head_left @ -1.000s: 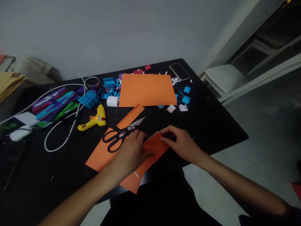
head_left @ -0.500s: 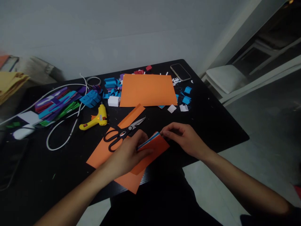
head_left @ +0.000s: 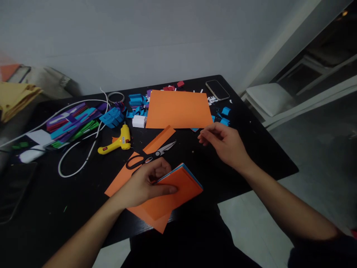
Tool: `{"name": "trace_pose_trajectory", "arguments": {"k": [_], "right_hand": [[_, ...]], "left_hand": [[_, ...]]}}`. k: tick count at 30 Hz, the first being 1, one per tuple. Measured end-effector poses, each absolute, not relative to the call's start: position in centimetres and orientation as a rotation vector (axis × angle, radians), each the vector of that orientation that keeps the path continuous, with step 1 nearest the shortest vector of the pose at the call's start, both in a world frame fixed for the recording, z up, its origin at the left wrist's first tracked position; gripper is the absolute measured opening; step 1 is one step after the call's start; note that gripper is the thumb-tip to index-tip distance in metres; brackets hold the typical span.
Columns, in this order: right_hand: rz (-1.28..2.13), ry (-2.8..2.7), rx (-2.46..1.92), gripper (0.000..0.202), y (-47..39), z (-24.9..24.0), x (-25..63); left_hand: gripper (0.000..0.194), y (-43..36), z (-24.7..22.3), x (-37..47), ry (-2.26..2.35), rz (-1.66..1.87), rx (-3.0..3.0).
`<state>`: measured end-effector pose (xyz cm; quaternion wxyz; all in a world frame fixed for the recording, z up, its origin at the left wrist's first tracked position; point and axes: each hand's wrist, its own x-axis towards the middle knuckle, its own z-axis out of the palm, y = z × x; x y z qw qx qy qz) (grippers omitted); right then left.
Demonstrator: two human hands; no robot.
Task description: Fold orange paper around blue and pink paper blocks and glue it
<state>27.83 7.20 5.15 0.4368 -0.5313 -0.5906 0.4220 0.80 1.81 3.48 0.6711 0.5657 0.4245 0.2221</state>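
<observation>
My left hand (head_left: pixel 147 182) grips a folded orange paper stack (head_left: pixel 181 190) with blue layers along its edge, thumb on top and fingers behind. My right hand (head_left: pixel 223 143) hovers over the table to the right, thumb and fingers drawn together; whether anything small is between the fingertips is hidden. Under the left hand lies a larger orange sheet (head_left: pixel 119 180). Black-handled scissors (head_left: pixel 150 157) rest partly on it, beside a narrow orange strip (head_left: pixel 160 139). Farther back lies a flat orange sheet (head_left: pixel 180 109).
A yellow glue gun (head_left: pixel 118 141) and a looping white cable (head_left: pixel 63 160) are on the left. Folded coloured paper bundles (head_left: pixel 74 123) lie behind them. Blue paper pieces (head_left: pixel 111 117) and scraps surround the back sheet. A phone (head_left: pixel 217 90) lies at the back right corner.
My right hand has moved up and away from the folded stack. The stack in my left hand has turned, showing more of its orange face and its blue right edge.
</observation>
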Motion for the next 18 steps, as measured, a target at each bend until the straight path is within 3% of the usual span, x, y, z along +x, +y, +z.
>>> {"name": "trace_pose_trajectory", "arguments": {"k": [6, 11, 14, 18], "right_hand": [[1.387, -1.084, -1.281, 0.033, 8.7, 6.1, 29.8], [1.450, -1.082, -1.378, 0.028, 8.6, 8.1, 32.2], [1.259, -1.183, -1.500, 0.027, 8.3, 8.8, 33.7], [0.450, -1.481, -1.850, 0.019, 8.0, 8.9, 35.6]], "left_hand": [[0.035, 2.5, 2.8, -0.1, 0.907, 0.580, 1.138], [0.034, 3.2, 2.5, -0.3, 0.957, 0.785, 1.060], [0.035, 3.4, 2.6, -0.4, 0.959, 0.889, 0.909], [0.039, 3.6, 2.8, -0.7, 0.987, 0.958, 0.727]]}}
